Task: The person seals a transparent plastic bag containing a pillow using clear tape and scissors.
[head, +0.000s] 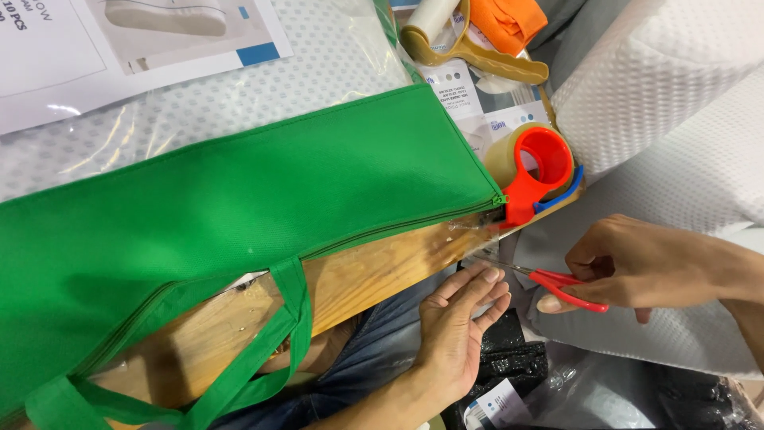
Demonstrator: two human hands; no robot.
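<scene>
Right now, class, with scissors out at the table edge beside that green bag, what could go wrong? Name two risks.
1. The right hand points the red-handled scissors toward the open left hand; its fingers sit near the blades and could get nicked.
2. The green zipped fabric bag overhangs the wooden table; it might slide off.

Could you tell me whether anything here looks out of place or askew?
Mostly no. The green bag hangs past the wooden table edge, handles dangling. The tape dispenser sits right at the table's corner. The right hand holds red scissors beside the left hand.
</scene>
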